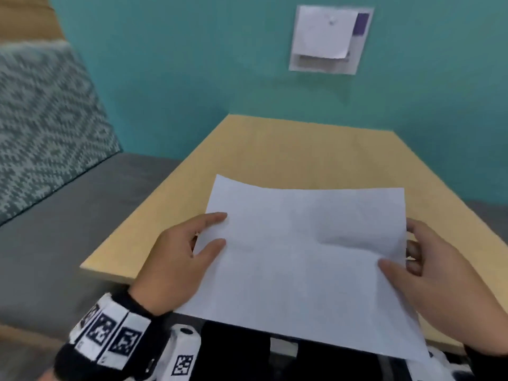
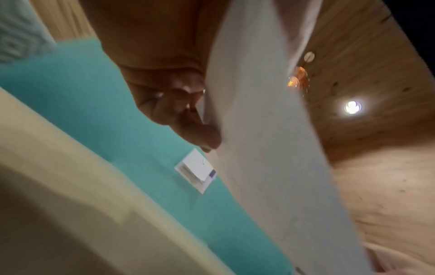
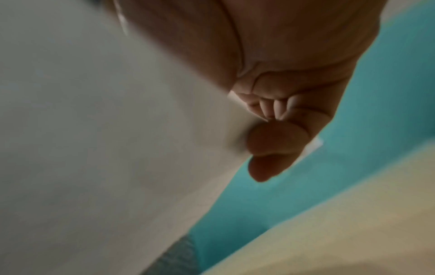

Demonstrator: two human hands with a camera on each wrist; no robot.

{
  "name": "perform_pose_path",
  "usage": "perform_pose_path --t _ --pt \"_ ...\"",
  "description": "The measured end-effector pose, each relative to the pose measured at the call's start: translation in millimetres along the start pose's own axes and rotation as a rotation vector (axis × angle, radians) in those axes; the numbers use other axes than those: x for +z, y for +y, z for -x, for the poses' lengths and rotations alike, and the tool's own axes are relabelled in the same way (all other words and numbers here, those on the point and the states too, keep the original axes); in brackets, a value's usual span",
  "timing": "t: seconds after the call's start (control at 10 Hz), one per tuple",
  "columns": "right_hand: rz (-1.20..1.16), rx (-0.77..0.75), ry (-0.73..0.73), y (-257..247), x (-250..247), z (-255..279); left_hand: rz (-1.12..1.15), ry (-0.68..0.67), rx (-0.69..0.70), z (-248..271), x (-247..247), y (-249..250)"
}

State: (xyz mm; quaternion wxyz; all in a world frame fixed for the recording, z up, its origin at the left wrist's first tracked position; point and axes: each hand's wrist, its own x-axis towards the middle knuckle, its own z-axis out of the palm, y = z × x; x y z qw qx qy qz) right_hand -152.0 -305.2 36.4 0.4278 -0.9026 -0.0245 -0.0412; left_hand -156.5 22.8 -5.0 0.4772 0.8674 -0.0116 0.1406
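Over wooden table (image 1: 275,149), mid-frame: pinched paper sheet (image 1: 302,257) at opposite edges with left hand (image 1: 176,259), right hand (image 1: 439,270), likely to hold it flat.

We face a teal wall (image 1: 192,64) bearing a white plate (image 1: 330,39). Before it stands a pale wood surface (image 1: 302,149). At our left is a grey bench (image 1: 68,229) with a patterned backrest (image 1: 41,119). Overhead, a wooden ceiling (image 2: 381,61) holds a lit lamp (image 2: 352,107).
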Motion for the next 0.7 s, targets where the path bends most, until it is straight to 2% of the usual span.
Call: perform_pose_path --t 0.1,0.3,0.5,0.6,0.7 --pt "0.251 -0.024 0.044 24 -16 -8 -0.159 -0.027 0.040 -26 35 10" --pt "0.552 -0.082 -0.156 55 -10 -27 -0.389 -0.134 -0.076 -52 62 7" --pt "0.747 -0.182 -0.545 41 6 -42 -0.680 -0.288 -0.230 -59 62 -1" --pt "0.835 -0.195 -0.598 36 10 -47 -0.884 -0.335 -0.237 -54 61 -3" --pt "0.851 -0.194 -0.593 36 11 -51 -0.910 -0.374 -0.235 -53 60 -5"
